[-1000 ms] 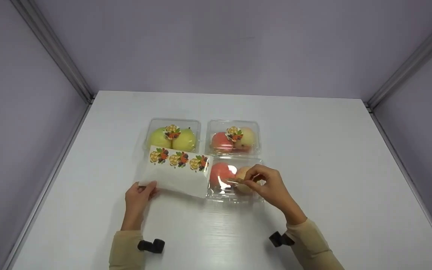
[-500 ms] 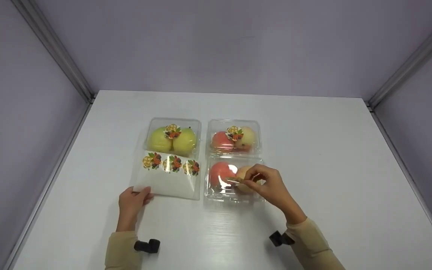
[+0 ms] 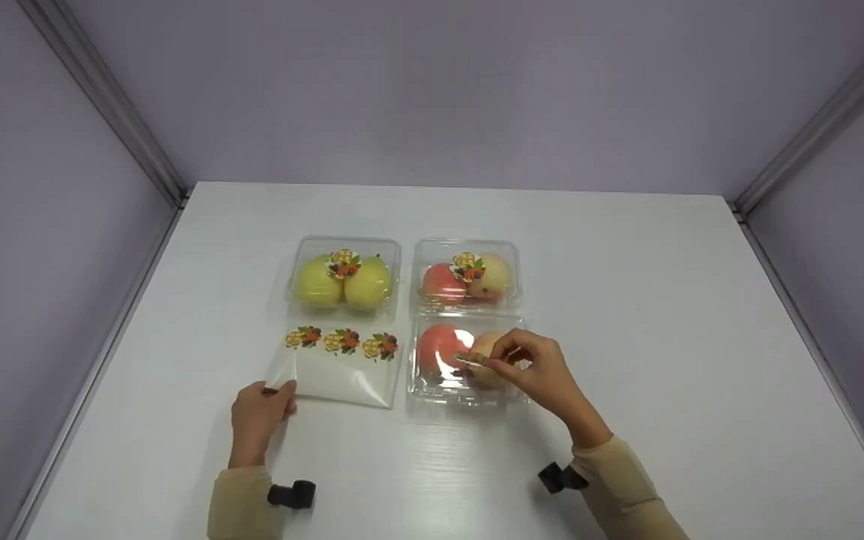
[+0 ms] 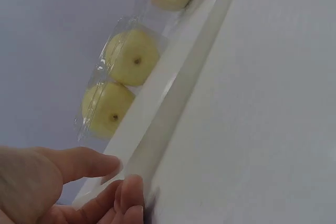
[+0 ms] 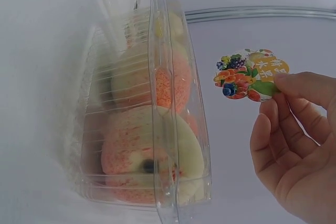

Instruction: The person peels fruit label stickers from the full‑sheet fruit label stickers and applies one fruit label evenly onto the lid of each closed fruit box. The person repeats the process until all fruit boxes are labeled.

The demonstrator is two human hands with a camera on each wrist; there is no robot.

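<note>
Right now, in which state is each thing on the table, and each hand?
Pear box: closed, sticker on lid.
Far peach box: closed, sticker on lid.
Near peach box: closed, no sticker on lid yet.
Sticker sheet: flat on table, three stickers left.
Loose sticker: off the sheet, pinched above the near peach box.
Left hand: holds the sheet's corner.
Right hand: pinches the loose sticker.
</note>
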